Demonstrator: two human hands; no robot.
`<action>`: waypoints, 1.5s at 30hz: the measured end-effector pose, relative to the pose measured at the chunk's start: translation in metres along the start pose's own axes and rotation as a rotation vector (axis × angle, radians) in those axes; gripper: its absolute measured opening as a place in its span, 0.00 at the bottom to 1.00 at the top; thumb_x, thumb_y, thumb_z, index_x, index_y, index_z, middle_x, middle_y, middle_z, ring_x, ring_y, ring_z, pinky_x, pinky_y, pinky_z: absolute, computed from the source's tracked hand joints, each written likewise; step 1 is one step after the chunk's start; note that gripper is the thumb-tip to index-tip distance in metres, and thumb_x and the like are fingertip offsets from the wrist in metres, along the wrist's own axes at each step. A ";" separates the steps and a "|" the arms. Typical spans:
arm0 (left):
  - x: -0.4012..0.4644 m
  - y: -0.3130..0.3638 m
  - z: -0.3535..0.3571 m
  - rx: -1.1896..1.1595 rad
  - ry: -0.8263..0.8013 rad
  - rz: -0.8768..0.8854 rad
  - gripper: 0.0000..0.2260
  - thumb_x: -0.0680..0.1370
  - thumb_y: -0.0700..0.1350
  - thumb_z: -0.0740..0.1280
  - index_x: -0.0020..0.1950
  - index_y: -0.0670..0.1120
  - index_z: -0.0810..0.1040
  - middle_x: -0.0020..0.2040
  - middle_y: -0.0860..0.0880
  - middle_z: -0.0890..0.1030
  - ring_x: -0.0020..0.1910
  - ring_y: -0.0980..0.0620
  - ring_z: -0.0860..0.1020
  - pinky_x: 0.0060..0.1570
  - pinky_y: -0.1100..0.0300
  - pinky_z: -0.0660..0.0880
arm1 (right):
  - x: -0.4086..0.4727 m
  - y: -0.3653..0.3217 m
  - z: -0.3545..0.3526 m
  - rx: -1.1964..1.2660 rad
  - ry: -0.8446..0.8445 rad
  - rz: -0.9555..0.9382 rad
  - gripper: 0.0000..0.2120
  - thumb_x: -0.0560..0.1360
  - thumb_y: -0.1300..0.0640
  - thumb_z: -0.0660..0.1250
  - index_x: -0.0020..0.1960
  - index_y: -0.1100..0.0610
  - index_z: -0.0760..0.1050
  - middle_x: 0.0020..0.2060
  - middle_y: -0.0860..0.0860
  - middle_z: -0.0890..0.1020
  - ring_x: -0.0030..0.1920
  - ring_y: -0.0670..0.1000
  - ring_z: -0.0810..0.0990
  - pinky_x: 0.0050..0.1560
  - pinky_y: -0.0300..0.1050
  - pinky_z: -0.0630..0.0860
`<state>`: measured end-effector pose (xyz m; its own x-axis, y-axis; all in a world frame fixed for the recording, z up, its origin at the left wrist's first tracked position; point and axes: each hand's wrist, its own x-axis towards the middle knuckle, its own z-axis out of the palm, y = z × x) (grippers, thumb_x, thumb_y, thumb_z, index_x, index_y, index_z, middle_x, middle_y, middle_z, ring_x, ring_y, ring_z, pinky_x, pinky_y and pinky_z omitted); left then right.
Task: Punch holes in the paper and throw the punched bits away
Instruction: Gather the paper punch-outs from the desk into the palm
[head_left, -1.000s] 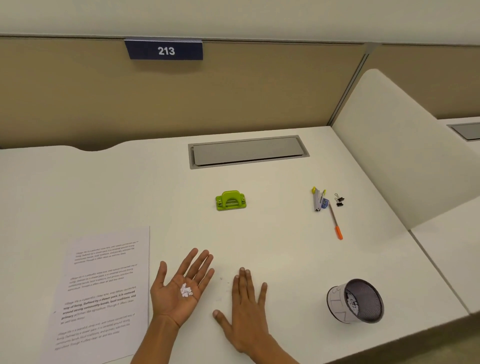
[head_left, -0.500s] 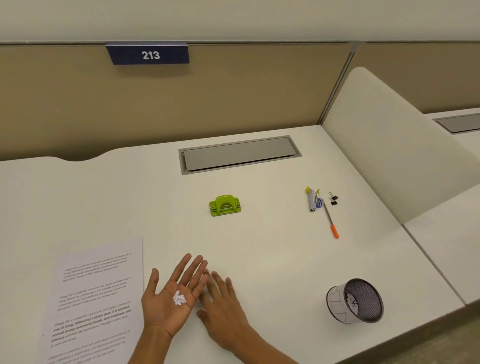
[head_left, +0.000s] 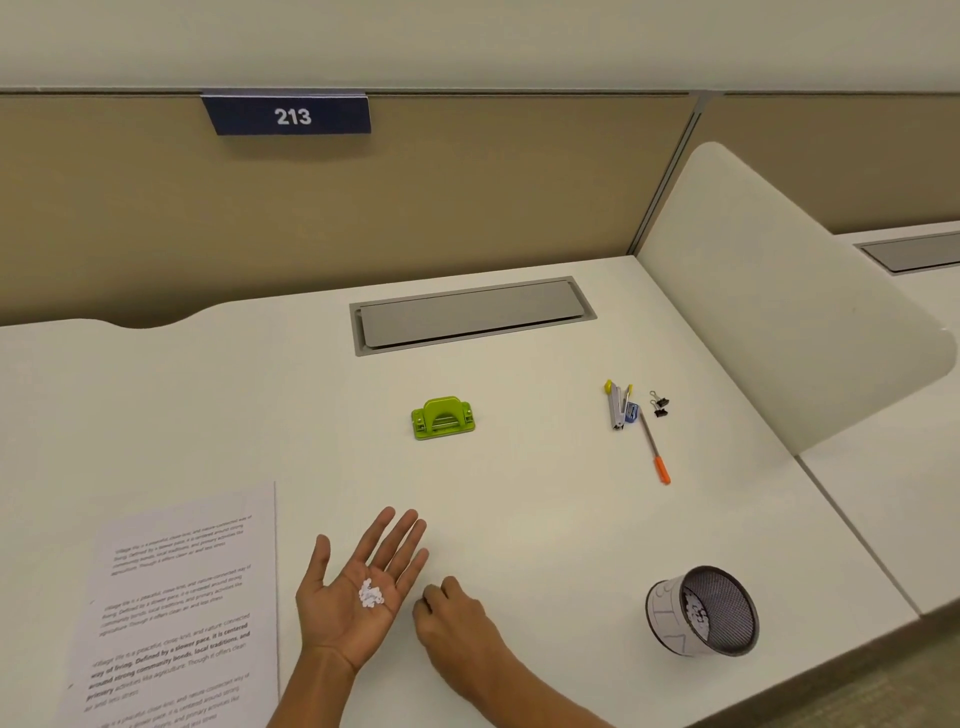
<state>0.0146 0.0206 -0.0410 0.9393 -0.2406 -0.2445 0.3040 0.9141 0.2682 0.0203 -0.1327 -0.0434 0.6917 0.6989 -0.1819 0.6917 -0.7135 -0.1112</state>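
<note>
My left hand (head_left: 340, 616) lies palm up on the white desk, fingers spread, with a small heap of white punched bits (head_left: 372, 593) in the palm. Just to its right, my right hand (head_left: 460, 623) rests knuckles up on the desk, its fingers curled in against the left hand's edge; nothing shows in it. The printed paper (head_left: 176, 608) lies flat at the left. A green hole punch (head_left: 443, 418) stands alone mid-desk. A tipped mesh cup (head_left: 664, 621) at the right holds more white bits (head_left: 696, 616).
A stapler (head_left: 616, 405), a blue sharpener (head_left: 631, 412), two binder clips (head_left: 659, 404) and an orange-tipped pen (head_left: 655, 449) lie at the right back. A grey cable hatch (head_left: 472, 314) sits at the rear. A white divider (head_left: 789, 312) bounds the right side. The desk's front edge runs close behind the cup.
My right hand has slid left from flat on the desk to the left palm's edge and curled its fingers. The left hand has stayed palm up with the bits.
</note>
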 end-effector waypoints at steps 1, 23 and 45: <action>0.001 0.001 -0.001 -0.003 0.006 0.008 0.33 0.80 0.67 0.41 0.77 0.45 0.46 0.79 0.42 0.48 0.79 0.43 0.44 0.77 0.47 0.35 | 0.001 0.001 0.000 0.048 -0.025 0.031 0.09 0.65 0.58 0.78 0.43 0.58 0.81 0.36 0.52 0.82 0.37 0.50 0.77 0.28 0.41 0.75; 0.020 -0.015 0.041 -0.075 0.228 0.002 0.36 0.79 0.66 0.56 0.76 0.40 0.63 0.77 0.39 0.63 0.76 0.40 0.62 0.78 0.45 0.49 | 0.013 0.009 -0.103 0.855 0.209 0.294 0.12 0.75 0.64 0.65 0.54 0.55 0.82 0.47 0.53 0.86 0.48 0.50 0.84 0.52 0.44 0.80; -0.039 0.020 0.021 -0.128 0.331 0.161 0.33 0.79 0.62 0.57 0.71 0.37 0.70 0.73 0.36 0.69 0.72 0.36 0.69 0.74 0.42 0.59 | -0.011 0.029 -0.020 0.720 0.018 0.390 0.20 0.64 0.50 0.77 0.53 0.54 0.80 0.43 0.47 0.81 0.42 0.46 0.80 0.48 0.41 0.79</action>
<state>-0.0125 0.0411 -0.0067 0.8649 0.0083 -0.5019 0.1152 0.9699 0.2146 0.0371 -0.1599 -0.0256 0.8626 0.3903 -0.3218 0.1024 -0.7577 -0.6446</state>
